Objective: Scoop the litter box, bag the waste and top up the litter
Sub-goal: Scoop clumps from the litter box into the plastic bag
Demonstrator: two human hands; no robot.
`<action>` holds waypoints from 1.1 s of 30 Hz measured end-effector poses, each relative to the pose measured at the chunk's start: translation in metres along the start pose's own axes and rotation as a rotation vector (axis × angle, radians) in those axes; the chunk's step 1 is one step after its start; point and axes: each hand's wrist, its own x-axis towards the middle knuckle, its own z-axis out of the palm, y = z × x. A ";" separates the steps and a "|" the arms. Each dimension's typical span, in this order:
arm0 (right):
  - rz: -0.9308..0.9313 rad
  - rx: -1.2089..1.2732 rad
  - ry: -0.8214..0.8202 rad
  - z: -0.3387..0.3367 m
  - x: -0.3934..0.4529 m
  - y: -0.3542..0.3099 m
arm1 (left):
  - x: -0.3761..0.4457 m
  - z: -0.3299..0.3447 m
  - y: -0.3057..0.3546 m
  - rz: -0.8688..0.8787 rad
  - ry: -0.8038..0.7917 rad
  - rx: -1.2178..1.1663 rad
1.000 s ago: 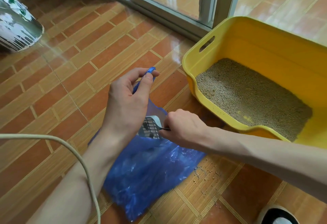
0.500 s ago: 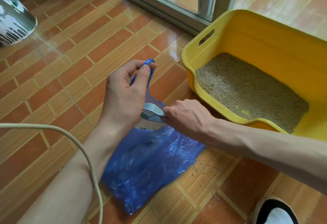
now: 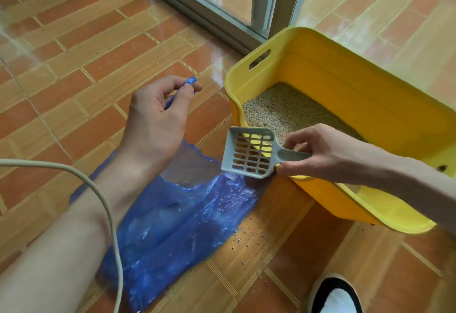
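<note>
Right now your left hand point(image 3: 158, 125) pinches the blue bag point(image 3: 177, 226) handle, keeping its mouth open on the floor, while your right hand point(image 3: 318, 152) grips the emptied-looking scoop point(image 3: 249, 152) between bag and yellow litter box point(image 3: 345, 95) on the right.

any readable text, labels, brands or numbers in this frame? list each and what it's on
None readable in the head view.
Yellow litter box: plain walls, no label showing.
Grey scoop, held by the right hand: no marking visible.
Blue bag, its handle pinched by the left hand: no print visible.
Black and white shoe: no logo visible.
</note>
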 end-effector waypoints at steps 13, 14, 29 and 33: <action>0.275 -0.446 0.221 -0.044 -0.016 0.116 | 0.009 0.016 -0.015 -0.010 -0.048 -0.030; 0.306 -0.471 0.219 -0.042 -0.014 0.124 | 0.010 0.018 -0.016 -0.015 -0.053 -0.035; 0.456 -0.807 0.062 -0.045 -0.022 0.170 | 0.011 0.048 -0.019 -0.029 -0.125 -0.011; 0.505 -0.817 -0.091 -0.057 -0.030 0.166 | 0.011 0.050 -0.020 -0.017 -0.135 -0.011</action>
